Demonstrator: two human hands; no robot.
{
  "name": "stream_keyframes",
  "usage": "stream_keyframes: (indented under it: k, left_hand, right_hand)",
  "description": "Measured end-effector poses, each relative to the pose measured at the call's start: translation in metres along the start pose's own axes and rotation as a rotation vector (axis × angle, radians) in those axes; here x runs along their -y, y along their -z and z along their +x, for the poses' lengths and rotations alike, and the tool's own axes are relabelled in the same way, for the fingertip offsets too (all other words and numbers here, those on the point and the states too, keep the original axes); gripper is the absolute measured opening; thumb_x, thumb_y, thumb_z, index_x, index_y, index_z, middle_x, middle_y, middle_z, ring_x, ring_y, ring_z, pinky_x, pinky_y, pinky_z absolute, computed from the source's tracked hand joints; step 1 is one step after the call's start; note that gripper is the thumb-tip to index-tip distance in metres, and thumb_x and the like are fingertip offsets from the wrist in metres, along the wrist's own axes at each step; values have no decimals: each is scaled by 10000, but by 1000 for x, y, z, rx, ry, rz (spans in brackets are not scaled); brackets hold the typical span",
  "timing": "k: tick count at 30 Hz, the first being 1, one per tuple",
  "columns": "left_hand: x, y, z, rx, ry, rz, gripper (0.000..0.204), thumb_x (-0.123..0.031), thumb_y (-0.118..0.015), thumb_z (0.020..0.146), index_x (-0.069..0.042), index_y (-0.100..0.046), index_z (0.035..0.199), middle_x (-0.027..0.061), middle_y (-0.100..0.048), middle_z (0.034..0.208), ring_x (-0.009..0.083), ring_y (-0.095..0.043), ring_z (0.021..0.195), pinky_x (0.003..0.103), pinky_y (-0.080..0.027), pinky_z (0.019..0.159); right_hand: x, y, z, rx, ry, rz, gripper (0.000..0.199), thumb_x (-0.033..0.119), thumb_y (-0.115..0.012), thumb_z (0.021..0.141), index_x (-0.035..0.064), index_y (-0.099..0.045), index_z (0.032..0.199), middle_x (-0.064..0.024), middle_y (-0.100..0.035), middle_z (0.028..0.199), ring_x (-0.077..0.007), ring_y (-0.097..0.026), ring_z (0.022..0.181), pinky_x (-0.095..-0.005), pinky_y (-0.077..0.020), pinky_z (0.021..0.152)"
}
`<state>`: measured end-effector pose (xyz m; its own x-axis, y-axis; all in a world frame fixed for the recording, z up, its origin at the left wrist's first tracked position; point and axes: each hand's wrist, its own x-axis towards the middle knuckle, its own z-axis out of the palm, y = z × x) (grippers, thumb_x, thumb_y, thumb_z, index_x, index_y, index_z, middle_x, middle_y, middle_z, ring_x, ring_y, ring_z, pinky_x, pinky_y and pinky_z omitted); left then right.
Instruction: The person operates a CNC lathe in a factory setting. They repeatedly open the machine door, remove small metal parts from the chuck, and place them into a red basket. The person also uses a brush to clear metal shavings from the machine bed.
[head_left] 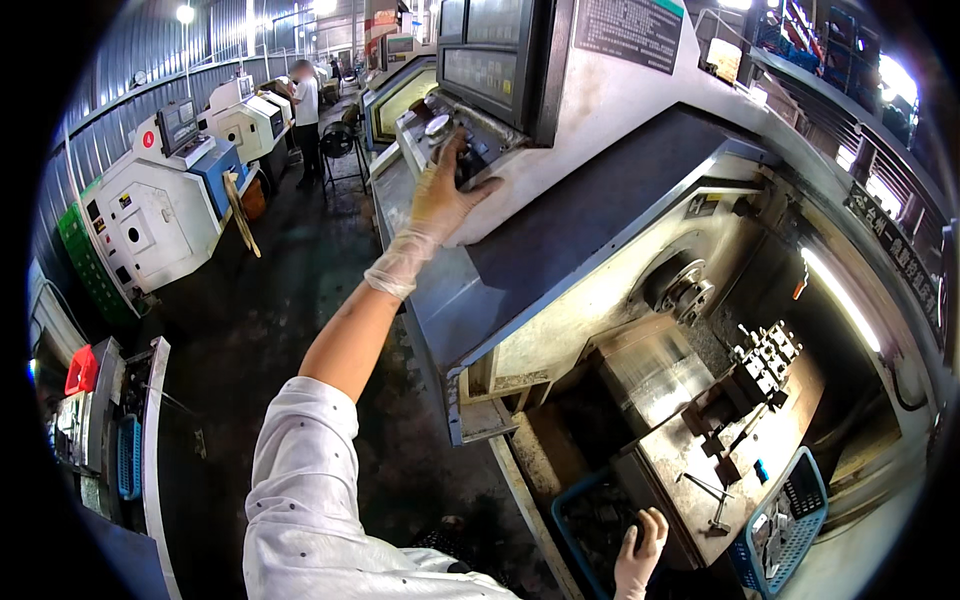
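Note:
My left hand (447, 195), in a thin translucent glove, reaches up to the control panel ledge (410, 135) of a lathe. Its thumb and fingers are spread beside a dark part (472, 158) on that ledge; whether they touch it is hard to tell. A round silver knob (438, 126) sits just past the fingertips. Low on the right, my gloved right hand (640, 552) hangs with fingers apart and nothing in them. Beside it are a blue basket (560, 510) of dark parts and a board (665, 450) bearing a T-handled wrench (717, 522).
Inside the lit lathe are the chuck (680, 285) and a tool post (768, 355). A second blue basket (810, 505) holds metal pieces. The machine's blue door edge (590, 270) juts toward my arm. Other machines (150, 220) and a person (306, 110) stand at the far left.

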<state>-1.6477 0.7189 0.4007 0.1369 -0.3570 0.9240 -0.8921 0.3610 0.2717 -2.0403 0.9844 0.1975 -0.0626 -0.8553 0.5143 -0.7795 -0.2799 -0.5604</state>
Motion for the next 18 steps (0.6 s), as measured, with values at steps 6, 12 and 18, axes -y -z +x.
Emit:
stream_keyframes:
  k: [6, 12, 18]
  left_hand:
    - [-8, -3, -1, 109, 95, 66, 751, -424, -678, 604, -80, -346, 1185, 124, -557, 967, 271, -556, 849, 338, -450, 713]
    - [-10, 32, 6, 350, 46, 57, 662, -508, -524, 666, -58, -413, 1139, 199, -464, 1101, 302, -452, 1026, 389, -368, 859]
    - [12, 272, -148, 391, -291, -165, 640, -371, -553, 689, -105, -331, 1228, 185, -202, 1305, 316, -171, 1221, 433, -147, 987]
  right_hand:
    - [-4, -23, -30, 104, -400, 212, 201, 34, -445, 791, 4, -492, 983, -115, -458, 1007, -215, -461, 945, -278, -366, 814]
    - [112, -129, 12, 441, 14, 518, 207, -8, -440, 772, 4, -484, 974, -106, -451, 1021, -188, -478, 906, -247, -392, 741]
    - [242, -270, -29, 676, 337, 549, 167, 66, -449, 786, 0, -511, 926, -130, -491, 955, -243, -478, 875, -302, -391, 751]
